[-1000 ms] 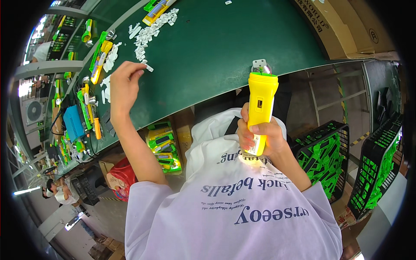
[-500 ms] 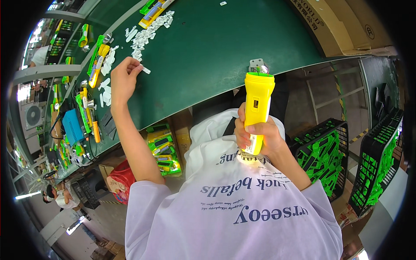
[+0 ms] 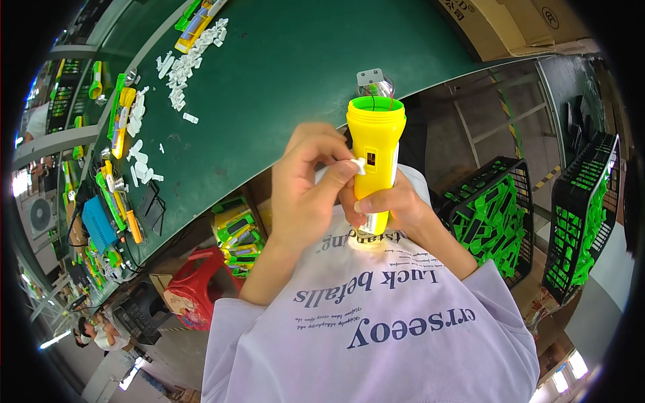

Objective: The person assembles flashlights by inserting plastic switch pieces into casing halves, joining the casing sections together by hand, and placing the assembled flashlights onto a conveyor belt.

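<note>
My right hand [image 3: 401,201] is wrapped round the lower body of a yellow flashlight [image 3: 377,138], held upright in front of my chest. Its wide top is uncovered and shows a green inner rim, and a slot sits in its side. Thin wires run from that opening to a shiny reflector with a small metal plate [image 3: 369,76] behind it. Between thumb and forefinger, my left hand [image 3: 306,181] pinches a small white plastic piece [image 3: 359,166] right beside the slot. Whether the piece touches the flashlight, I cannot tell. Light glows at the flashlight's lower end.
Small white plastic pieces [image 3: 185,74] lie scattered on the green table [image 3: 289,60]. More flashlight parts [image 3: 121,121] are at its left. A cardboard box [image 3: 510,27] stands far right. Black crates [image 3: 494,221] of green parts are at right, a red stool [image 3: 195,289] at lower left.
My left hand has come from the table's white pieces across to the flashlight, carrying one small white piece. The flashlight stays in my right hand; the whole view has shifted slightly.
</note>
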Demonstrator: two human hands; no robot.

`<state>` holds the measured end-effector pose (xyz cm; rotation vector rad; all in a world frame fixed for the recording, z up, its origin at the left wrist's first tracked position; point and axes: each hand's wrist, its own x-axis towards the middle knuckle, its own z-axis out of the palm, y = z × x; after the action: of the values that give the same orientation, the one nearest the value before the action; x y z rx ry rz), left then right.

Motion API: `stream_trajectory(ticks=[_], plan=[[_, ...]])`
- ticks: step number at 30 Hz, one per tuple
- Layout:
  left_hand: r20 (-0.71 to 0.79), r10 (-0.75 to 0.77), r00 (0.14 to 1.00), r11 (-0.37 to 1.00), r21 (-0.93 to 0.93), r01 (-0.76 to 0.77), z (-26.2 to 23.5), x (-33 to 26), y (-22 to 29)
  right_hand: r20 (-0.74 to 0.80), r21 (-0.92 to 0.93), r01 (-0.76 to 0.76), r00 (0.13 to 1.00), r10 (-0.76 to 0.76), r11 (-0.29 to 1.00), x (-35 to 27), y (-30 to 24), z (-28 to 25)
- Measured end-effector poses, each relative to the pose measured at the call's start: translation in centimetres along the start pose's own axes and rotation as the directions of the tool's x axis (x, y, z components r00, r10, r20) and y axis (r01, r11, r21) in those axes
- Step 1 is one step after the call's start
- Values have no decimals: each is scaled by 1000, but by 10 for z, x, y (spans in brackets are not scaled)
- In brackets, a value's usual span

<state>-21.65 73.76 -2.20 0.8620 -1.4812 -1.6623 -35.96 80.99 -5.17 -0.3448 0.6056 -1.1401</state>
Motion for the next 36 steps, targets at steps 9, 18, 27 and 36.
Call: stream_trajectory(ticks=[9,18,27,36], plan=[[21,51,998,970,238,-54,9,0,3,-111,-32,27,993,-30,999,-3,-1,8],[135,-70,988,995,-54,78,12,-1,-4,-178,-141,-19,984,-7,990,-2,2,8],[236,-123,964,931,-309,194,9,4,-5,-178,-44,-20,984,12,999,-3,1,16],[263,-123,957,875,-426,230,1,9,-18,-208,-221,-33,978,-15,975,-1,5,14]])
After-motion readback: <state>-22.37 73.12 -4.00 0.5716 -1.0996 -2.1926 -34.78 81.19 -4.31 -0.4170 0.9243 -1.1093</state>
